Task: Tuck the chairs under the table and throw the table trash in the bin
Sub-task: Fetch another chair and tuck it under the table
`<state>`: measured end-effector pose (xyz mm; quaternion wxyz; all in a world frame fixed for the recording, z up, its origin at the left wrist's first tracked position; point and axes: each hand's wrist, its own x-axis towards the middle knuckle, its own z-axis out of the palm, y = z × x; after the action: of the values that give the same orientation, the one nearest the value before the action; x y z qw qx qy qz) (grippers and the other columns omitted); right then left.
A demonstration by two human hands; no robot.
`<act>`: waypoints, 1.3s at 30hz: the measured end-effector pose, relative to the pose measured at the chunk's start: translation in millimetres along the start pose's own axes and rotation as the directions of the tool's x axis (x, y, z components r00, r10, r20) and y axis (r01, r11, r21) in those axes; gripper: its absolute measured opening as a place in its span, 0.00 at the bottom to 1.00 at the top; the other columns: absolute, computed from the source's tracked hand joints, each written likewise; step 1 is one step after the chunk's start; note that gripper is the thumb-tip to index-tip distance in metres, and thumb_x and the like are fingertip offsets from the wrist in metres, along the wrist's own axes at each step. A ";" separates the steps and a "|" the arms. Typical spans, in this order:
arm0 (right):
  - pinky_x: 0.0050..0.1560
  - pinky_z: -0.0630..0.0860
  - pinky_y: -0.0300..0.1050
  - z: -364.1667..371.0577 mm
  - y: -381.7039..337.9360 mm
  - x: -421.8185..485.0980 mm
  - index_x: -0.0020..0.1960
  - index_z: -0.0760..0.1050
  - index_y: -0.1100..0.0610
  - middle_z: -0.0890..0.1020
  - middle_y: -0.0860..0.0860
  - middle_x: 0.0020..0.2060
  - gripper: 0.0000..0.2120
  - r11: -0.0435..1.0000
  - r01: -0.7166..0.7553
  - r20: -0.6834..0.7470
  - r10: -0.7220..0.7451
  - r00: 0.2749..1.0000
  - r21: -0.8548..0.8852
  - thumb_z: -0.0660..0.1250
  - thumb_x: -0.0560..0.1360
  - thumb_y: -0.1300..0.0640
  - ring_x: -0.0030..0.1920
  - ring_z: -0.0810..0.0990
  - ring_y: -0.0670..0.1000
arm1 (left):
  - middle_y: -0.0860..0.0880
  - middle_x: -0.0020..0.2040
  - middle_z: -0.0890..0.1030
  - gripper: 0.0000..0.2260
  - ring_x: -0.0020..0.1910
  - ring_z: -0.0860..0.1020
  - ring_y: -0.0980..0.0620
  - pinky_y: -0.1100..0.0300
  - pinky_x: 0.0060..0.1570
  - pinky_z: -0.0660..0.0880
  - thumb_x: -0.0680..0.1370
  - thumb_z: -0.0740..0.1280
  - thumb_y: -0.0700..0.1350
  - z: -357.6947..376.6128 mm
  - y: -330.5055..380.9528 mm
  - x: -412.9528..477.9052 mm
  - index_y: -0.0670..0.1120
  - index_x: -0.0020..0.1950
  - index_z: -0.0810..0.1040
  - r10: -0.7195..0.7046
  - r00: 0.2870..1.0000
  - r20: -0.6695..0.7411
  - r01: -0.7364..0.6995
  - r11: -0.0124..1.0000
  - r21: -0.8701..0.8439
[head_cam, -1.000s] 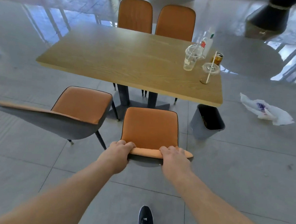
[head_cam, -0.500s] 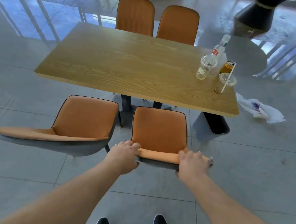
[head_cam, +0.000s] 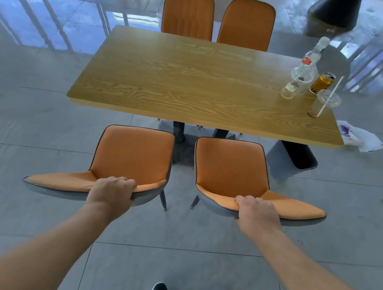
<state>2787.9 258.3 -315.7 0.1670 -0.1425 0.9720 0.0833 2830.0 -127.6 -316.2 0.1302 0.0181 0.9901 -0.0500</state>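
- Left hand (head_cam: 112, 192) grips the left chair's (head_cam: 133, 154) back; its seat lies at 12 o'clock.
- Right hand (head_cam: 257, 211) grips the right chair's (head_cam: 229, 168) back likewise.
- Both seats stop short of the table (head_cam: 190, 83); cups (head_cam: 290, 89) stand at its 3 o'clock end, bin (head_cam: 280, 160) at 4 o'clock.

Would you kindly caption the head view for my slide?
Left hand grips the left chair, right hand the right chair, before the table.

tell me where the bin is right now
In the head view the grey bin stands on the floor at the right, partly under the table's near right corner, beside the chair that the right hand grips.
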 end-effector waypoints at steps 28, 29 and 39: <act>0.55 0.76 0.52 -27.8 -30.3 -7.4 0.67 0.70 0.47 0.78 0.48 0.56 0.24 0.987 0.117 0.041 -0.122 0.992 0.110 0.64 0.79 0.33 0.54 0.75 0.53 | 0.54 0.50 0.77 0.17 0.45 0.76 0.53 0.57 0.44 0.77 0.77 0.70 0.64 -29.6 84.7 31.2 0.55 0.58 0.72 0.152 0.953 0.261 -0.100 0.974 -0.204; 0.57 0.75 0.53 -33.5 -27.2 -12.4 0.71 0.68 0.47 0.78 0.48 0.59 0.29 0.985 0.088 0.039 -0.095 0.995 0.151 0.61 0.78 0.30 0.58 0.75 0.53 | 0.53 0.55 0.78 0.23 0.50 0.77 0.52 0.55 0.48 0.79 0.75 0.70 0.67 -38.7 91.7 33.8 0.55 0.62 0.72 0.117 0.947 0.298 -0.037 0.964 -0.262; 0.71 0.65 0.56 -184.5 152.1 -79.4 0.79 0.62 0.50 0.71 0.51 0.74 0.34 0.940 -0.103 -0.349 0.221 0.911 0.325 0.57 0.80 0.32 0.74 0.65 0.56 | 0.52 0.78 0.69 0.38 0.76 0.66 0.46 0.45 0.69 0.71 0.75 0.65 0.72 -279.6 243.7 69.9 0.56 0.80 0.63 0.250 0.951 -0.183 -0.296 0.908 -0.297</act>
<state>2757.8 383.2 -99.0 -0.0125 -0.0469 0.9956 -0.0802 2703.0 145.3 -88.6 0.0668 0.1386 0.9792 0.1319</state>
